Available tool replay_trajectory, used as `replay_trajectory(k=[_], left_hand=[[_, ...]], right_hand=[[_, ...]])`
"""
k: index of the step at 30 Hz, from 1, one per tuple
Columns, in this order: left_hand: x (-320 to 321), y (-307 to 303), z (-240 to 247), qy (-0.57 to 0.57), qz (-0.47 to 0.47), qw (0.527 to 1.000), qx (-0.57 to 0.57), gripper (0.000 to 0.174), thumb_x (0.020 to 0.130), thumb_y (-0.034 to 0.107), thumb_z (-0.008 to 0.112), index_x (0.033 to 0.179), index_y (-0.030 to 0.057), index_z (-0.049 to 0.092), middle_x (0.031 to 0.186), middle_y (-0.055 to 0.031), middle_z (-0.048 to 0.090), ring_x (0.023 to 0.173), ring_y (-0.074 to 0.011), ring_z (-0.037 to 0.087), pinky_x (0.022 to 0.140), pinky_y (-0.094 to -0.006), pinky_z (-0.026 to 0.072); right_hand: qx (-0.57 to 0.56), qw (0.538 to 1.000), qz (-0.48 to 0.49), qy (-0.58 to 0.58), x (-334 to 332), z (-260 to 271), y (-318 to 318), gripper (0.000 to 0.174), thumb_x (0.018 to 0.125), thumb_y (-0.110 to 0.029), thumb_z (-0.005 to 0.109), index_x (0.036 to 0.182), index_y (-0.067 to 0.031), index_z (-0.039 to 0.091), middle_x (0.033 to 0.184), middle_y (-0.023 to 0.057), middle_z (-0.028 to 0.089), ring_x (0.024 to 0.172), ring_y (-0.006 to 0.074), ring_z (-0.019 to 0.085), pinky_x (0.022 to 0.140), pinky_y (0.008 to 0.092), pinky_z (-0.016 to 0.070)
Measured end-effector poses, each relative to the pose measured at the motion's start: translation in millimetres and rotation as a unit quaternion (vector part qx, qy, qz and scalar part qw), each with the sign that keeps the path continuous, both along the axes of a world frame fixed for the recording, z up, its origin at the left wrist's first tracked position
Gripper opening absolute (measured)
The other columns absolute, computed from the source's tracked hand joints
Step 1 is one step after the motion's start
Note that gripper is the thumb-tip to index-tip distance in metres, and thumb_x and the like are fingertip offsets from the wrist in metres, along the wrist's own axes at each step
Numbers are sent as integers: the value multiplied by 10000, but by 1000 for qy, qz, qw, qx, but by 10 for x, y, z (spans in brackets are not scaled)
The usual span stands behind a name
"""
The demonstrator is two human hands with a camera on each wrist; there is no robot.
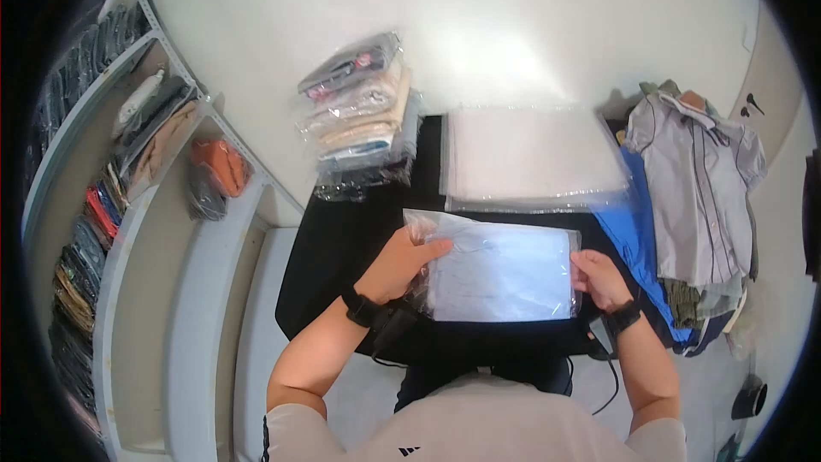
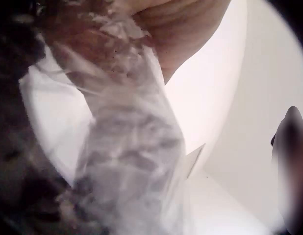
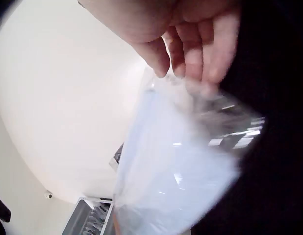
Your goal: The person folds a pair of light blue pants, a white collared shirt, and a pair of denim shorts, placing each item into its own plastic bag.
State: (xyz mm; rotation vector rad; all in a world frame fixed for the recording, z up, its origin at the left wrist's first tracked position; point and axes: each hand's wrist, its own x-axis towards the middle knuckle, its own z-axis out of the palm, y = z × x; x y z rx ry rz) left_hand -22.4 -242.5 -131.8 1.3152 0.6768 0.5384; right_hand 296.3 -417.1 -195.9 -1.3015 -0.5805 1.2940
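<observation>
A folded light blue garment (image 1: 505, 278) lies flat inside a clear plastic bag (image 1: 428, 224), held over the near side of the black table. My left hand (image 1: 400, 263) grips the bag's left end, its thumb lying across the top and the other fingers hidden beneath. At the opposite end, my right hand (image 1: 601, 278) pinches the bag's edge. In the right wrist view, thumb and fingertips of that hand (image 3: 190, 49) meet at the glossy corner of the plastic. Crumpled clear film (image 2: 132, 147) fills much of the left wrist view, under the left hand.
Bagged folded clothes (image 1: 363, 111) are piled at the table's back left. A stack of flat clear bags (image 1: 534, 154) lies at the back. Loose garments, a grey shirt (image 1: 697, 188) uppermost, are heaped on the right. Shelves (image 1: 128, 248) with packed clothes line the left side.
</observation>
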Motion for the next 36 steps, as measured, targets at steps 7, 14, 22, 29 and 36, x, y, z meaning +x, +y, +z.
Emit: replay_trajectory(k=[7,14,22,29,36], left_hand=[[-144,327,1281,-199,119,971,61,241,889,116,594,1101,6,565,1041,-68,627,949,-163,601,844,-306,477],[-274,1602,2256,-415,255,871,73,224,891,125,599,1058,-22,574,1041,-117,633,961,-207,609,832,-306,497],[-61,3012,1324,-253,447,853,96,236,838,106,654,1007,-41,579,910,-118,589,743,-234,589,530,-322,514],[-169,2768,1242,-344,368,856,116,253,876,146,622,1041,-37,566,950,-108,572,852,-220,583,577,-299,547],[-144,2567,1240,-357,418,835,-1,237,926,192,561,1020,-26,555,983,-95,571,880,-212,585,636,-294,556]], right_hand=[[50,993,-55,92,122,-85,-119,179,954,-180,481,981,-17,553,836,124,653,747,203,664,676,274,559],[79,988,-78,106,90,-111,-108,129,943,-120,471,984,-19,540,822,123,653,711,188,663,629,258,554],[82,985,-80,132,105,-122,-102,139,945,-115,469,996,-5,538,821,137,652,701,196,658,624,257,552],[84,982,-69,152,140,-124,-93,150,946,-119,472,1003,-1,544,833,145,655,708,201,660,628,264,555],[102,981,-63,155,150,-174,-90,153,944,-116,471,1004,-1,552,840,148,658,713,195,663,630,262,555]])
